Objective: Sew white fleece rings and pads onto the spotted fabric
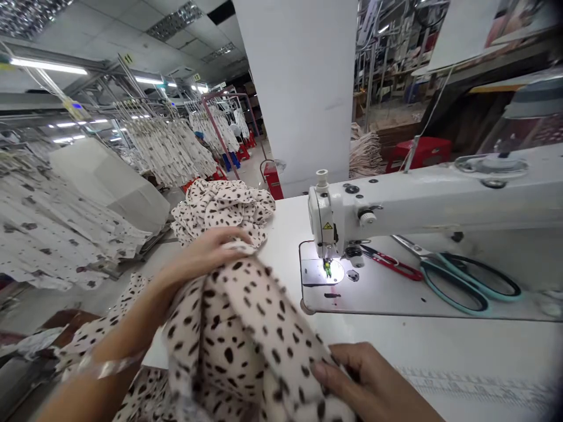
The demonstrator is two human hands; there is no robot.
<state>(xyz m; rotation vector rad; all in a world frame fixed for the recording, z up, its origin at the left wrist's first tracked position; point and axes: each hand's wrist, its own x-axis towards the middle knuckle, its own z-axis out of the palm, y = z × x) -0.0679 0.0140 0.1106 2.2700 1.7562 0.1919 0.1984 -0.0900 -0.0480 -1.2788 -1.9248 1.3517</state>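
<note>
A cream fabric with black spots (229, 328) fills the lower middle of the view in loose folds, raised above the white sewing table (281, 264). My left hand (209, 253) is shut on a fold near its top, and my right hand (365, 381) pinches its lower right edge. Both hands are a little in front of and left of the white sewing machine (396, 205). Its lit needle area (328, 266) has no fabric under it. A bunched pile of the same spotted fabric (222, 208) lies beyond my left hand.
Teal-handled scissors (461, 281) and red-handled snips (391, 262) lie right of the needle. A white pillar (299, 88) stands behind the table. Racks of hanging spotted garments (165, 146) line the left, with a person (200, 138) farther back.
</note>
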